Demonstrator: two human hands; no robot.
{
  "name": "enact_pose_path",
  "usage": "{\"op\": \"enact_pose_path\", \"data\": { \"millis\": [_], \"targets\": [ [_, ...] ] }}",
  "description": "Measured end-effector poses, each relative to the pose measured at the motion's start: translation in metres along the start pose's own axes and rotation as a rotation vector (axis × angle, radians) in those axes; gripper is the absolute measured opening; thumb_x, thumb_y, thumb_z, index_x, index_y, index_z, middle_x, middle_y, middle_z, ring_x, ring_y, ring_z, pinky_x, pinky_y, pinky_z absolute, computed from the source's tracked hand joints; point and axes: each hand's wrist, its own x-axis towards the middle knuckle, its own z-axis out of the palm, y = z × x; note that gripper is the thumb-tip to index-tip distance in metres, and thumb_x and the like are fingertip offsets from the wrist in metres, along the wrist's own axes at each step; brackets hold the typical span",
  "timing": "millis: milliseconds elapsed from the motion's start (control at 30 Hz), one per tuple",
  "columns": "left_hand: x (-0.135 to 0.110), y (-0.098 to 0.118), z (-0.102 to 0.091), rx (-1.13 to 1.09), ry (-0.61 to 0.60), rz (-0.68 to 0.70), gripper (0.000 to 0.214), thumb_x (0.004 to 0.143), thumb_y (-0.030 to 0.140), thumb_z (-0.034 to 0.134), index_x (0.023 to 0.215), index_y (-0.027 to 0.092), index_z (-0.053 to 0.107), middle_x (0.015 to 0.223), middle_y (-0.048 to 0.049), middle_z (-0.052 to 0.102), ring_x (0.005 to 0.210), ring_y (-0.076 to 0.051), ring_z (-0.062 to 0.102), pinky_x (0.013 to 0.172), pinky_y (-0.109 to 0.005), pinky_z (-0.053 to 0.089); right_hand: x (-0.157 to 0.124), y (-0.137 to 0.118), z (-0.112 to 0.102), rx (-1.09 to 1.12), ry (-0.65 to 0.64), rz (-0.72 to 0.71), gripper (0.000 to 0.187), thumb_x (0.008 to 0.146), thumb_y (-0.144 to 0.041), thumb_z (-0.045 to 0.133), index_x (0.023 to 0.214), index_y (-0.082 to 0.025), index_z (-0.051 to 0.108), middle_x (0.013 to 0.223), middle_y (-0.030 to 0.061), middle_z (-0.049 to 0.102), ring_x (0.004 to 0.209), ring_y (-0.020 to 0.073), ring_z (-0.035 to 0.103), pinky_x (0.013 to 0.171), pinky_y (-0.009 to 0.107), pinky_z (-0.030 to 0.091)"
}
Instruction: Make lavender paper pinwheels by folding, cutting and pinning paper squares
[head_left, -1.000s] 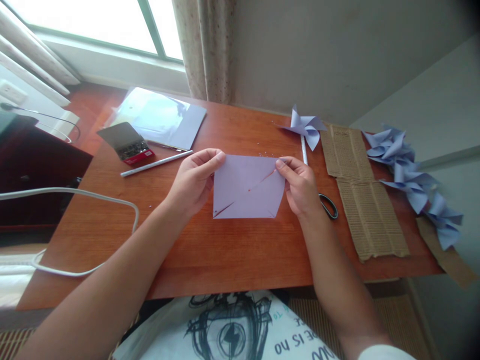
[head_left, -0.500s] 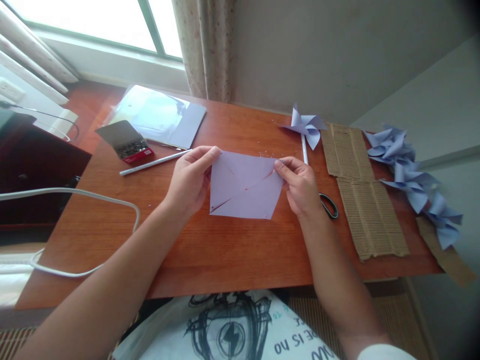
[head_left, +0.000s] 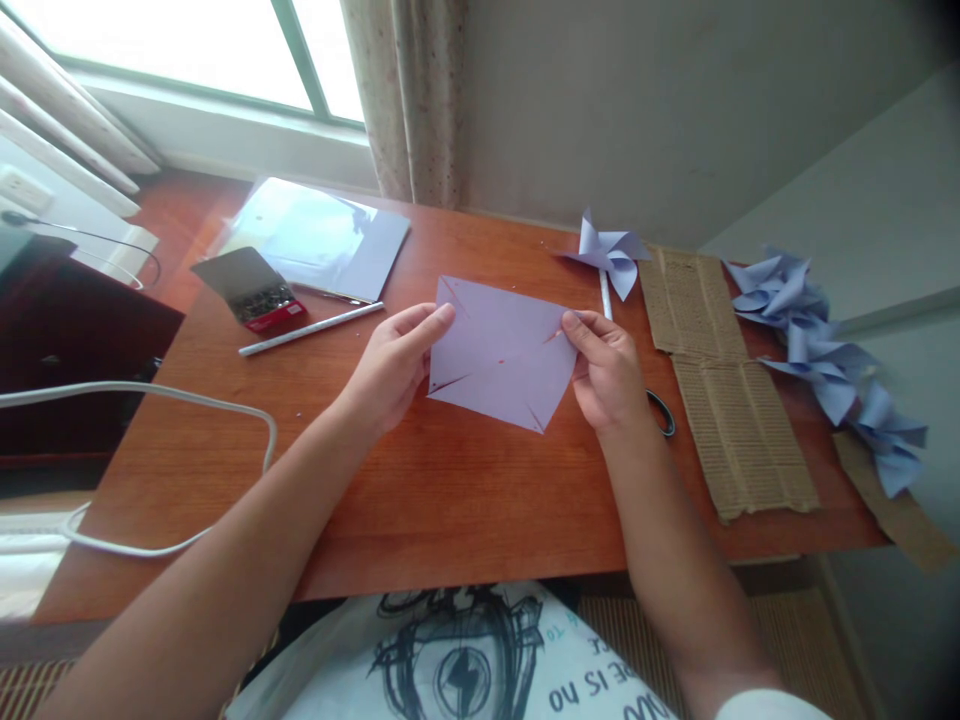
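Note:
A light purple sheet of paper (head_left: 487, 335) is held up above the table, with slits running in from its corners and small holes at its centre and near corners. My left hand (head_left: 401, 360) pinches its left edge between thumb and fingers. At the upper right corner, my right hand (head_left: 606, 365) grips the sheet the same way. Beyond the right hand lies a finished paper pinwheel (head_left: 611, 250) on a white stick. Scissors (head_left: 661, 412) lie beside my right wrist, with only a dark handle loop showing.
On the left are an open small box (head_left: 274, 315) of metal pieces, a white rolled stick (head_left: 311, 328), and a plastic-wrapped paper stack (head_left: 322, 240). A white cable (head_left: 225, 398) crosses the left edge. Corrugated cardboard (head_left: 731, 390) and several paper pinwheels (head_left: 825, 365) lie right.
The sheet has turned slightly clockwise and shifted a little right. My left hand has slid down from the upper left corner to the left edge, uncovering that corner's slit.

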Motion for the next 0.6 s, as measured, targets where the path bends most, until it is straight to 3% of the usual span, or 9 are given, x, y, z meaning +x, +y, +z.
{"op": "enact_pose_path", "data": {
  "millis": [300,467,600],
  "targets": [
    [-0.0027,-0.0045,-0.0036,0.106,-0.123,-0.119,0.031,0.074,0.035,0.085,0.099,0.017,0.079,0.089,-0.0078,0.079,0.077,-0.021,0.072,0.067,-0.026,0.056,0.0024,-0.0009,-0.0013,0.052,0.048,0.006,0.029,0.072,-0.044,0.086,0.080,-0.023,0.067,0.074,-0.0045,0.069,0.064,0.0116,0.062,0.059,0.025,0.050],
    [-0.0041,-0.0058,-0.0032,0.149,-0.120,-0.184,0.033,0.066,0.033,0.089,0.094,0.017,0.080,0.085,-0.0083,0.079,0.076,-0.023,0.072,0.066,-0.028,0.056,0.0023,-0.0025,0.0019,0.096,0.100,-0.011,0.033,0.068,-0.044,0.088,0.078,-0.023,0.065,0.071,-0.0053,0.067,0.062,0.0110,0.060,0.059,0.025,0.050],
    [-0.0040,-0.0065,-0.0007,0.170,-0.050,-0.192,0.031,0.062,0.034,0.091,0.084,0.016,0.079,0.080,-0.0071,0.078,0.069,-0.021,0.070,0.061,-0.026,0.054,0.0001,-0.0042,0.0046,0.051,0.090,-0.050,0.034,0.068,-0.047,0.087,0.084,-0.025,0.066,0.074,-0.0048,0.066,0.067,0.0136,0.062,0.063,0.028,0.052]
  ]
}}
